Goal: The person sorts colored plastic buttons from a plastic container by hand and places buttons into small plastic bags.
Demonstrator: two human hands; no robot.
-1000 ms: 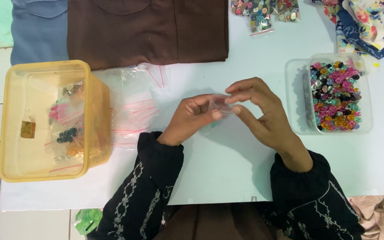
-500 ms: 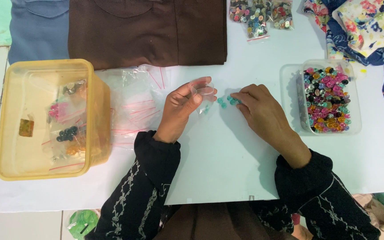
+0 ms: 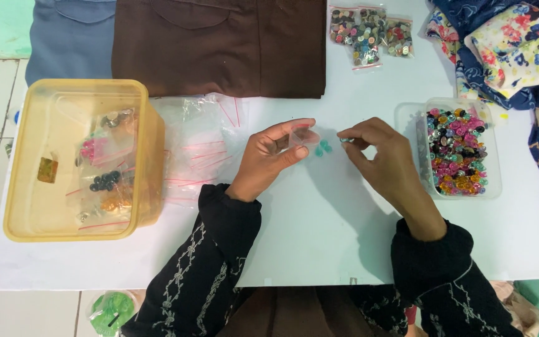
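Note:
My left hand (image 3: 274,157) pinches a small clear plastic bag (image 3: 301,138) with a red strip, held just above the white table (image 3: 319,231). My right hand (image 3: 383,163) holds a small teal button (image 3: 344,140) between thumb and fingertips, a little right of the bag. Between the two hands a few teal buttons (image 3: 323,148) lie loose on the table. Both arms wear black sleeves with pale embroidery.
A clear tub of mixed coloured buttons (image 3: 458,151) stands to the right. A yellow tub (image 3: 77,160) with small filled bags sits at the left, beside a heap of empty clear bags (image 3: 198,146). Brown cloth (image 3: 219,43), blue cloth, button bags (image 3: 369,28) and floral fabric (image 3: 519,47) lie beyond.
My hands were together around the small bag; they have drawn apart. Teal buttons now lie on the table between them, and my right hand has one pinched.

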